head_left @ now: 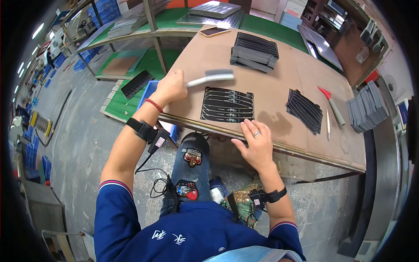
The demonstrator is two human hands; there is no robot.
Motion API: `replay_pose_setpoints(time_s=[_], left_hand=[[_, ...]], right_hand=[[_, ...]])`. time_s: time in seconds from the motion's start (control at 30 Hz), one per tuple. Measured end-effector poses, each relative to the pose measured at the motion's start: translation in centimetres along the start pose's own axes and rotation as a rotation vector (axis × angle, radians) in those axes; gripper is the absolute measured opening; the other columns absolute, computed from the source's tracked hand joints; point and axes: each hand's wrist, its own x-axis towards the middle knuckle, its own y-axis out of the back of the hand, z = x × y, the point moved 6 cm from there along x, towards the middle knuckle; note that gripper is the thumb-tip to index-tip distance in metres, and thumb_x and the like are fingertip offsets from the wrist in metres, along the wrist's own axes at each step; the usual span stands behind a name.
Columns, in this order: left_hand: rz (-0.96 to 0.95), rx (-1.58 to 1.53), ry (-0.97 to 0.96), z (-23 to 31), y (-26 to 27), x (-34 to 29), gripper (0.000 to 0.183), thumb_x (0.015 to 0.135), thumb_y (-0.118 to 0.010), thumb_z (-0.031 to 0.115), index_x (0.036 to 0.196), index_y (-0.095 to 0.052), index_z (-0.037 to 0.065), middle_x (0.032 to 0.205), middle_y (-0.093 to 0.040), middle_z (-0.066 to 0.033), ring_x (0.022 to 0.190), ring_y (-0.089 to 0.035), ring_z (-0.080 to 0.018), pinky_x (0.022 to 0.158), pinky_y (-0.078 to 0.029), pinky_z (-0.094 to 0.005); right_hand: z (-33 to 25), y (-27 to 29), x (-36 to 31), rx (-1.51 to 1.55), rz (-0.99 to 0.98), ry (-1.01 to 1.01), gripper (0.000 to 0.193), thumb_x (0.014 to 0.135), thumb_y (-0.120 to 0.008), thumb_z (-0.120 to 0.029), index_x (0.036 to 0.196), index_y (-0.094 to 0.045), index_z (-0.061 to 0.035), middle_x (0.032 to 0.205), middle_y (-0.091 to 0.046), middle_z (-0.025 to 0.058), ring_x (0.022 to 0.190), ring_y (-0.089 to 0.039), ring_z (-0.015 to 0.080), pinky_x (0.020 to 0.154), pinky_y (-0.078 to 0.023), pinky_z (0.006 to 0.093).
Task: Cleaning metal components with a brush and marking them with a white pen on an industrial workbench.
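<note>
My left hand (173, 86) is closed round the white handle of a brush (211, 78). The brush is smeared by motion and sits above the table at the far edge of a black printed sheet (228, 105). That sheet lies flat at the table's near edge and carries several curved strips with pale markings. My right hand (257, 144) rests with fingers stretched out, its fingertips at the sheet's near right corner. Farther back stands a stack of similar black sheets (254, 52). A smaller fanned pile of black sheets (304, 111) lies to the right.
On the brown tabletop (279, 89) are a phone (214, 31), a red-and-grey-green tool (331, 105) and a thin white pen-like stick (328, 124). Grey stacked pieces (367, 107) stand at the right edge. A blue bin (150, 94) sits beside the table's left side, near green shelving (126, 65).
</note>
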Motion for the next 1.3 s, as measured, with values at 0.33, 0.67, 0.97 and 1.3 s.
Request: replay_pose_setpoints(time_s=[0.33,0.67,0.97,1.3], left_hand=[[-0.017,0.127,-0.343,3.8,-2.1,2.2,0.031,0.083,-0.056,0.013,0.111,-0.054,0.001,0.096,-0.061,-0.0206,0.096,-0.058,-0.0377,0.084,-0.046,-0.0424],[-0.272,0.002,-0.027,0.2,1.7,-0.8,0.050,0.078,-0.070,0.042,0.097,-0.063,-0.003,0.091,-0.066,-0.0253,0.089,-0.065,-0.0354,0.077,-0.050,-0.0401],[-0.514,-0.398,-0.105,-2.0,2.3,-3.0,0.019,0.085,-0.059,0.006,0.099,-0.048,0.000,0.076,-0.065,-0.0144,0.055,-0.064,-0.0185,0.051,-0.049,-0.0298],[-0.139,-0.248,-0.219,0.7,2.4,-6.2,0.027,0.084,-0.054,0.004,0.110,-0.044,0.002,0.075,-0.058,-0.0170,0.062,-0.063,-0.0316,0.059,-0.049,-0.0386]], right_hand=[[-0.3,-1.3,-0.1,0.024,0.060,-0.051,0.043,0.074,-0.072,-0.029,0.108,-0.065,-0.0036,0.111,-0.063,0.0094,0.103,-0.056,0.0275,0.092,-0.041,0.0423],[0.2,-1.4,-0.4,0.006,0.103,-0.081,0.040,0.074,-0.072,-0.028,0.107,-0.066,-0.0059,0.110,-0.064,0.0079,0.101,-0.058,0.0251,0.091,-0.043,0.0400],[0.0,-1.1,-0.1,0.015,0.117,-0.092,0.038,0.074,-0.073,-0.028,0.105,-0.067,-0.0059,0.109,-0.065,0.0078,0.101,-0.059,0.0250,0.091,-0.043,0.0391],[0.1,-0.9,-0.3,0.038,0.145,-0.106,0.038,0.072,-0.074,-0.027,0.103,-0.067,-0.0061,0.109,-0.065,0.0074,0.101,-0.059,0.0252,0.090,-0.043,0.0385]])
